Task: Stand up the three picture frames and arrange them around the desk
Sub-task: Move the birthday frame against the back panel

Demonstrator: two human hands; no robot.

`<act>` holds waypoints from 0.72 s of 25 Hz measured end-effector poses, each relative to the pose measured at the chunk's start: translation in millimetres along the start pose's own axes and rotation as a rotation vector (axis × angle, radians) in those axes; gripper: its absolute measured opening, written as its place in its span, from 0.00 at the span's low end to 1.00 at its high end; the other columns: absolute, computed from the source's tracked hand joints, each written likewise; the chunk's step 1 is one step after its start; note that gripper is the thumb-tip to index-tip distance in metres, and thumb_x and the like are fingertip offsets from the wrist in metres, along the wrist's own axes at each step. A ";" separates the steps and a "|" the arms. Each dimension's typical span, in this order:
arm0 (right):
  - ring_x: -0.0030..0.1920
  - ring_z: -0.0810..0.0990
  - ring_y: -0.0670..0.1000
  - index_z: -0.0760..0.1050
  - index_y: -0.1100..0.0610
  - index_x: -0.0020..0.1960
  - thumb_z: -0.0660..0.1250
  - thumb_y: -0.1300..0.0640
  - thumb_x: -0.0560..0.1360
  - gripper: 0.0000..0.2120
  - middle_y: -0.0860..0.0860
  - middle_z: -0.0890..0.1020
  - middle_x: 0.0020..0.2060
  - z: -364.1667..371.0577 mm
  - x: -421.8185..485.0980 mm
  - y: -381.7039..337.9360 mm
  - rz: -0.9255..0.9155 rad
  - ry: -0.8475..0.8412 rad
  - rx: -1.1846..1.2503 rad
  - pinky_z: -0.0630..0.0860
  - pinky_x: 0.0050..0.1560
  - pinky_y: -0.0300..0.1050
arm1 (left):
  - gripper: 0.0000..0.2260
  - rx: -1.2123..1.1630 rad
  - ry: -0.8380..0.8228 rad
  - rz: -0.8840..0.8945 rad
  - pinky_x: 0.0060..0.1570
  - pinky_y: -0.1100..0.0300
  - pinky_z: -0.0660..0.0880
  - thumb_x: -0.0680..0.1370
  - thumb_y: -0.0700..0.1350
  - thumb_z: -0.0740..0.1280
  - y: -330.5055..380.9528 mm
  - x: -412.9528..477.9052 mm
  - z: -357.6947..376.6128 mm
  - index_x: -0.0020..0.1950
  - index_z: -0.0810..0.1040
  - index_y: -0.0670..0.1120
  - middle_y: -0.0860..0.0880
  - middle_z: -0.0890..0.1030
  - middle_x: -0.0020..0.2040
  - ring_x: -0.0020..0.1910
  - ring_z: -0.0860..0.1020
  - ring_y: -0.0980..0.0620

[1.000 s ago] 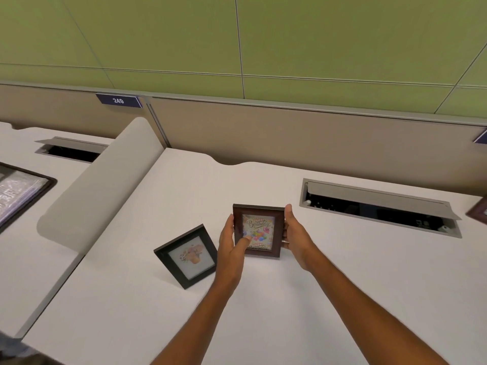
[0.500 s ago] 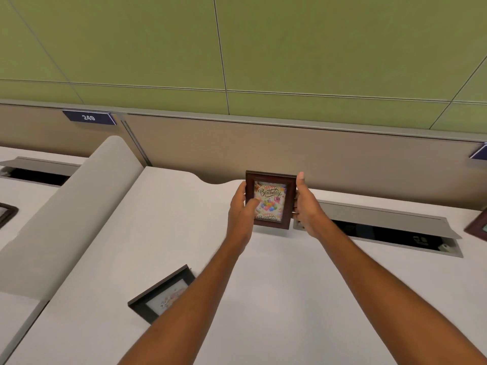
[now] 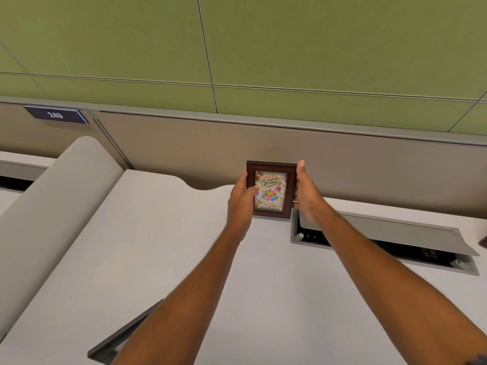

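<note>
Carried farther back, brown frame [image 3: 270, 189] reading "Happy Birthday" sits gripped between both hands [image 3: 274, 197].

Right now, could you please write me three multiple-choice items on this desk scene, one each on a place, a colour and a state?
1. Where is the birthday frame?
A. at the back of the desk, near the partition
B. at the desk's front edge
C. on the floor

2. What colour is its border?
A. white
B. dark brown
C. green

3. How is it held?
A. by the left hand alone
B. by nobody
C. upright between the left hand and the right hand

Answers:
1 A, it sits just before the beige partition.
2 B, the wood looks dark reddish brown.
3 C, one hand grips each side and the picture faces the camera.
</note>
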State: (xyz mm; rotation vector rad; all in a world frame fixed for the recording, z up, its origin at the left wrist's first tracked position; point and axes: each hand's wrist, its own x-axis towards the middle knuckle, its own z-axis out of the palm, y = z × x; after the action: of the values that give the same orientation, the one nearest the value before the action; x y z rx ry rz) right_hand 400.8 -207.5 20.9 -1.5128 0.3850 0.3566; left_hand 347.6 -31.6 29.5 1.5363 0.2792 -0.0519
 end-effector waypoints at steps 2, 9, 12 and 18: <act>0.64 0.85 0.57 0.79 0.46 0.72 0.48 0.19 0.77 0.42 0.54 0.86 0.66 -2.7 8.2 2.8 0.011 0.003 -0.005 0.79 0.70 0.61 | 0.20 -0.005 -0.008 -0.011 0.49 0.62 0.85 0.87 0.41 0.60 -5.1 6.0 2.6 0.78 0.76 0.53 0.50 0.85 0.65 0.56 0.87 0.59; 0.67 0.84 0.59 0.78 0.48 0.73 0.47 0.21 0.79 0.41 0.56 0.84 0.69 -6.8 16.9 10.6 0.035 0.010 0.004 0.75 0.74 0.63 | 0.19 0.010 0.001 -0.019 0.44 0.67 0.84 0.88 0.43 0.61 -18.6 15.1 7.5 0.80 0.74 0.52 0.52 0.85 0.65 0.55 0.87 0.61; 0.67 0.83 0.59 0.78 0.45 0.69 0.46 0.21 0.78 0.38 0.56 0.83 0.70 -5.8 15.1 12.8 0.035 0.011 0.002 0.74 0.75 0.64 | 0.20 0.005 0.006 -0.017 0.40 0.74 0.80 0.89 0.44 0.61 -20.4 16.9 8.1 0.82 0.73 0.52 0.49 0.83 0.70 0.57 0.86 0.57; 0.64 0.85 0.58 0.77 0.44 0.69 0.45 0.22 0.79 0.37 0.56 0.83 0.70 -2.6 11.7 20.6 0.039 0.027 0.024 0.77 0.72 0.62 | 0.19 -0.020 -0.003 -0.027 0.37 0.77 0.78 0.89 0.46 0.61 -23.4 17.7 8.4 0.81 0.72 0.51 0.47 0.82 0.71 0.59 0.85 0.56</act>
State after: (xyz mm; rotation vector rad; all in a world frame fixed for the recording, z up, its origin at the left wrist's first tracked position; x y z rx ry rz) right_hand 401.8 -209.7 -2.8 -1.4896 0.4387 0.3617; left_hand 361.0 -38.4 2.9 1.5131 0.2973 -0.0721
